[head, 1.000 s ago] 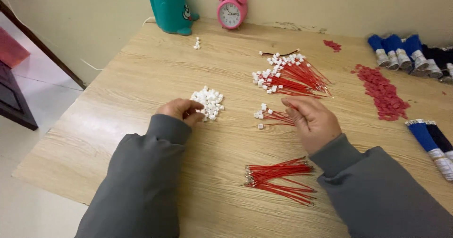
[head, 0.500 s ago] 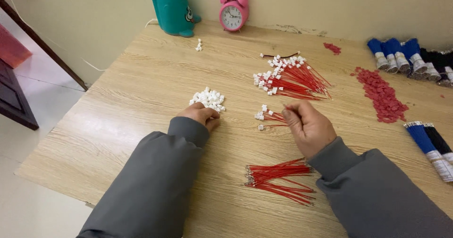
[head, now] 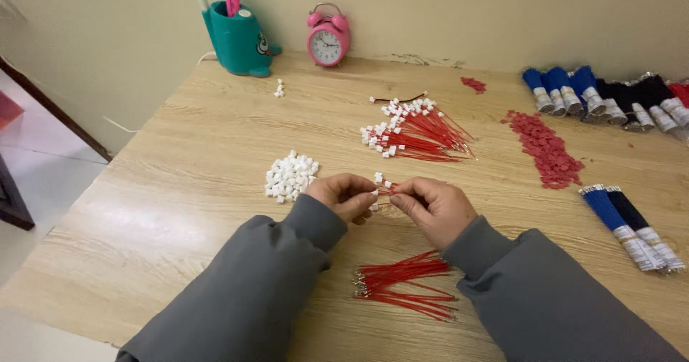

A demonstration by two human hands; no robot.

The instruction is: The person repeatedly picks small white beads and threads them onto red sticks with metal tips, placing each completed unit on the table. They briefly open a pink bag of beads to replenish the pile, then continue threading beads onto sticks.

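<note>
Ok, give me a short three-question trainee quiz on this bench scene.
1. True or false: both hands meet over the wooden table, left hand and right hand pinching small parts between them.
2. What lies just left of the left hand? A) white connector pile B) pink alarm clock C) blue wire bundles
3. Fill in: the bare red wire bundle lies nearer the ____ sleeve.

Key: 1 true; 2 A; 3 right
</note>
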